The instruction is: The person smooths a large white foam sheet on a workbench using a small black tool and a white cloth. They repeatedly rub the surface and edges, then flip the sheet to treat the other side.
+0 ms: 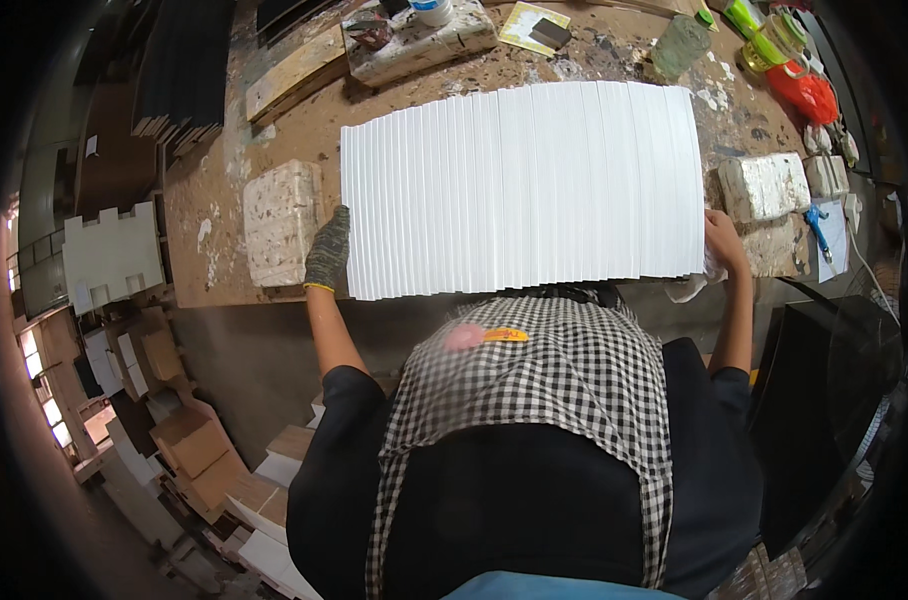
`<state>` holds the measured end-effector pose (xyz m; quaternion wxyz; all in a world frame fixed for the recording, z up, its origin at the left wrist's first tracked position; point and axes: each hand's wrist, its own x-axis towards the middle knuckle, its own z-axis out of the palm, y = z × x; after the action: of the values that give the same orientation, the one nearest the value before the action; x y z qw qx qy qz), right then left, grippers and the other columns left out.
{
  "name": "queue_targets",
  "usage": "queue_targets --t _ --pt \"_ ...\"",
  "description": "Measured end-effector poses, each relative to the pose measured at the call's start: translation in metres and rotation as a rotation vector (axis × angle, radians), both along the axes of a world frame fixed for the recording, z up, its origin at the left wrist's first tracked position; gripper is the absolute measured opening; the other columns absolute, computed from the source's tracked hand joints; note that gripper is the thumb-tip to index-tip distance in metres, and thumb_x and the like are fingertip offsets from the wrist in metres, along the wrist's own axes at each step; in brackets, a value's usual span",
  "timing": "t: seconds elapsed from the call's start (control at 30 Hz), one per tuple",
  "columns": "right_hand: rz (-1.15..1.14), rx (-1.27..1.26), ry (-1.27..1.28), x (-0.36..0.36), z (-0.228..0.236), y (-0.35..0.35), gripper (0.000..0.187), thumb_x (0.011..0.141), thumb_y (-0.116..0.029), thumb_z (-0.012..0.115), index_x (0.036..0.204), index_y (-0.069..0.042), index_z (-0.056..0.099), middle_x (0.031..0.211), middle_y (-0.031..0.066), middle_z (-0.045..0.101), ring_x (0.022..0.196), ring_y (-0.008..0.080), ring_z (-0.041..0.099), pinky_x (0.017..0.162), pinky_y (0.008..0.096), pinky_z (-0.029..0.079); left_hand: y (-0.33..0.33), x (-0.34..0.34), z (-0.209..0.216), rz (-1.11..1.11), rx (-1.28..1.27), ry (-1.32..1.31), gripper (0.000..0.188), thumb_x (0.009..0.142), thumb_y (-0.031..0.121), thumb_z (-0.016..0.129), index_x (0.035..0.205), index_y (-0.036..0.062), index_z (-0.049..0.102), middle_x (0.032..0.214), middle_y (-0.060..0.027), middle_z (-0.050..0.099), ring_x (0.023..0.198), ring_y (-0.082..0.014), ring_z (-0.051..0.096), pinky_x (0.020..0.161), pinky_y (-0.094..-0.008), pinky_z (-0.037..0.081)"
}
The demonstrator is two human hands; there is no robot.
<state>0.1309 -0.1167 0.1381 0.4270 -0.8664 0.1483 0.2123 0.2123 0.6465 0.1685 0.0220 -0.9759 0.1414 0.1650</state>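
A row of long, narrow white strips [524,190] lies packed side by side on the worktable in front of me, its edges slightly stepped. At its left end my left hand [328,252], in a dark mottled knit glove, presses against the outer strip with its fingers along the side. My bare right hand [722,242] is at the opposite end, closed, touching or very near the last strip. A crumpled whitish cloth [690,288] hangs from beneath that hand; part of it and some fingertips are hidden.
Stained blocks flank the row, one left [282,225] and one right [764,188]. Behind it are a wooden board [296,75], a paint-spotted block [419,42] and a clear bottle [680,48]. A blue tool [819,232] lies at the right edge of the brown table [199,265].
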Motion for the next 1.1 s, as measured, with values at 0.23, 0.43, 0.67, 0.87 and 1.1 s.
queue_targets --t 0.23,0.43,0.67,0.87,1.1 --pt "0.047 -0.251 -0.079 0.036 0.191 0.069 0.041 0.093 -0.033 0.072 0.118 -0.001 0.074 0.1 0.0182 0.077 0.092 0.0225 0.075 0.083 0.0404 0.057 0.024 0.022 0.011 -0.154 -0.087 -0.097 0.047 0.097 0.011 0.051 0.143 0.0031 0.057 0.14 -0.0224 0.06 0.125 -0.0335 0.06 0.111 -0.0401 0.045" --pt "0.827 0.245 -0.674 0.132 0.208 0.283 0.037 0.095 -0.032 0.071 0.122 -0.007 0.073 0.098 0.0113 0.076 0.078 0.0232 0.073 0.074 0.037 0.06 0.024 0.039 0.015 -0.24 -0.185 -0.102 0.044 0.097 0.009 0.047 0.139 0.0048 0.061 0.136 -0.018 0.065 0.125 -0.0301 0.062 0.111 -0.0392 0.046" --pt "1.028 0.006 -1.021 0.191 0.073 0.539 0.024 0.085 -0.033 0.07 0.1 -0.015 0.077 0.101 0.0063 0.072 0.097 0.0276 0.068 0.082 0.0443 0.054 0.012 0.008 0.001 -0.128 0.041 0.049 0.037 0.094 0.01 0.05 0.128 0.0038 0.065 0.131 -0.0218 0.065 0.119 -0.0379 0.062 0.105 -0.0467 0.047" --pt "1.05 -0.1 -1.022 0.195 0.05 0.55 0.023 0.084 -0.038 0.067 0.083 -0.015 0.073 0.094 0.0014 0.07 0.101 0.0231 0.064 0.084 0.0429 0.047 0.097 0.025 0.01 0.181 -0.115 -0.404 0.062 0.097 0.039 0.057 0.15 0.0067 0.049 0.147 -0.0206 0.056 0.134 -0.0384 0.054 0.114 -0.0477 0.041" --pt "1.003 -0.051 -1.069 0.192 0.053 0.542 0.025 0.086 -0.037 0.067 0.081 -0.013 0.07 0.089 0.0039 0.067 0.1 0.0238 0.064 0.084 0.0426 0.048 0.146 0.048 0.042 1.152 -0.067 -0.339 0.097 0.087 0.082 0.045 0.148 0.0063 0.052 0.146 -0.0244 0.056 0.132 -0.0423 0.056 0.11 -0.0492 0.044"
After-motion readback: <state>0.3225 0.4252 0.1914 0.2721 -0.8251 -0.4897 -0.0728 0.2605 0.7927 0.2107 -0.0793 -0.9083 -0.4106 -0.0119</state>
